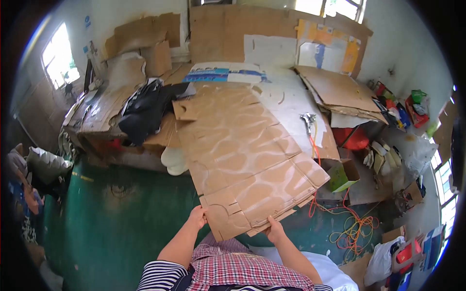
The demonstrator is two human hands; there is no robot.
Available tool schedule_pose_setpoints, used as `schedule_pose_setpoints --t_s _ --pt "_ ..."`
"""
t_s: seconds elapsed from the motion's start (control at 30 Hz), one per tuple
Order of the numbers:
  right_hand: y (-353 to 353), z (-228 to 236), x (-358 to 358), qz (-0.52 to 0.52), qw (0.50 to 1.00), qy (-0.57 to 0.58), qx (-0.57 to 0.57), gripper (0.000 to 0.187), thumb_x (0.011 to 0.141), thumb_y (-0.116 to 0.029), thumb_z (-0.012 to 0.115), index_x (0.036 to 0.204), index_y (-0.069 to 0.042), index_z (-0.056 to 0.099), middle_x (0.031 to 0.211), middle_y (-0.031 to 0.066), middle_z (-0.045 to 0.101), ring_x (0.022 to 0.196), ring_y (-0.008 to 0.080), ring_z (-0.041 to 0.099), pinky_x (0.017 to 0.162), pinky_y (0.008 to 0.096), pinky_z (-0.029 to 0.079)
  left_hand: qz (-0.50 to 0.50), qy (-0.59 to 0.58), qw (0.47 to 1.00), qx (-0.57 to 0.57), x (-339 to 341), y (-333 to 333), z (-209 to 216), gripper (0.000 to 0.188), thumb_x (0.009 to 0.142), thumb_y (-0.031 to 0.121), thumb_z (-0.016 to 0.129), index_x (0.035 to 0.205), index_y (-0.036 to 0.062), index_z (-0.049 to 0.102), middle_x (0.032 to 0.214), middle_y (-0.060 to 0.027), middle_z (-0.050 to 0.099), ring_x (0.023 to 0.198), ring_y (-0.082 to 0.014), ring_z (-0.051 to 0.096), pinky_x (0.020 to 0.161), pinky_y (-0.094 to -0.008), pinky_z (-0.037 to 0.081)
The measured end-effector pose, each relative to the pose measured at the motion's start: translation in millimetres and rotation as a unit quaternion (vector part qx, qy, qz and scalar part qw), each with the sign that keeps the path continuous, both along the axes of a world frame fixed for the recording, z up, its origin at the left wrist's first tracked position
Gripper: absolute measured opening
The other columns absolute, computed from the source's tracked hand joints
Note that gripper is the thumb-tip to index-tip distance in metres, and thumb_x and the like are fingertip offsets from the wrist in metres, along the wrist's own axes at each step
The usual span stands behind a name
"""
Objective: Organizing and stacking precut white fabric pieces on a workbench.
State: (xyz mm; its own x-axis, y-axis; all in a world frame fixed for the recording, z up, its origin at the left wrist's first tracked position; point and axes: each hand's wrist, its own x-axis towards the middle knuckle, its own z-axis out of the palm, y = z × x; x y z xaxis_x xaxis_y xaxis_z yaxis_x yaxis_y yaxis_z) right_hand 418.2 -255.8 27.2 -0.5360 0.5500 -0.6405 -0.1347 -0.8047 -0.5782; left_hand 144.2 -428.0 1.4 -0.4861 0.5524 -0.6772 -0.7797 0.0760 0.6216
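A large flattened cardboard box (233, 145), with slots, fold lines and whitish wavy streaks over its face, slopes from the worktable down toward my body. Layered edges at its near right corner suggest more than one sheet. My left hand (198, 217) is closed on its near left edge. With thumb on top, my right hand (275, 230) grips the near edge further right; the fingers underneath are hidden. To the right of the cardboard a metal spray gun (308, 119) with an orange hose lies on the white tabletop (291, 104).
Dark cloth (148, 111) lies left of the cardboard. Flat cardboard sheets (342, 92) are stacked at the table's right. A green open carton (343, 175) stands below them, near tangled orange hose (357, 230) on the green floor (121, 218). A white bag (383, 262) sits at lower right.
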Motion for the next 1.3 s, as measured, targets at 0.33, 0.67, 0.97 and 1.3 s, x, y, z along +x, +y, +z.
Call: schedule_pose_setpoints --t_s 0.33,0.67,0.97,1.3 --pt "-52.1 46.9 50.5 0.21 0.973 0.028 0.095 0.046 0.092 -0.022 0.049 0.13 -0.002 0.035 0.123 0.0152 0.049 0.106 0.0286 0.053 0.088 0.0436 0.047 0.126 -0.128 0.984 0.007 -39.1 -22.7 -0.9 0.025 0.081 0.013 0.06 0.103 0.0016 0.057 0.1 -0.0136 0.063 0.089 -0.0279 0.062 0.076 -0.0437 0.05" --pt "71.1 4.8 94.9 -0.172 0.943 0.286 0.008 0.043 0.087 -0.033 0.053 0.123 -0.012 0.044 0.118 0.0092 0.054 0.104 0.0279 0.054 0.079 0.044 0.051 0.134 0.392 0.908 -0.055 -34.0 37.4 121.7 0.023 0.076 -0.001 0.058 0.099 0.0012 0.055 0.09 -0.0047 0.059 0.081 -0.0154 0.056 0.076 -0.0279 0.045" --pt "28.4 -70.3 67.3 -0.217 0.957 0.193 -0.025 0.039 0.086 -0.001 0.049 0.122 -0.014 0.044 0.117 0.0062 0.054 0.105 0.0249 0.054 0.085 0.0453 0.048 0.062 0.566 0.812 0.126 -4.7 66.4 256.1 0.033 0.081 -0.001 0.054 0.115 -0.0005 0.051 0.089 -0.003 0.061 0.077 -0.0085 0.056 0.069 -0.0221 0.044" --pt "72.9 -17.9 14.7 -0.223 0.949 0.223 0.005 0.037 0.079 0.002 0.057 0.113 -0.01 0.049 0.102 0.0049 0.061 0.095 0.0223 0.06 0.081 0.0404 0.051 0.041 0.629 0.752 0.191 -71.4 108.8 292.4 0.034 0.082 0.002 0.057 0.116 -0.0016 0.052 0.089 -0.0008 0.061 0.077 -0.0059 0.054 0.07 -0.0202 0.043"
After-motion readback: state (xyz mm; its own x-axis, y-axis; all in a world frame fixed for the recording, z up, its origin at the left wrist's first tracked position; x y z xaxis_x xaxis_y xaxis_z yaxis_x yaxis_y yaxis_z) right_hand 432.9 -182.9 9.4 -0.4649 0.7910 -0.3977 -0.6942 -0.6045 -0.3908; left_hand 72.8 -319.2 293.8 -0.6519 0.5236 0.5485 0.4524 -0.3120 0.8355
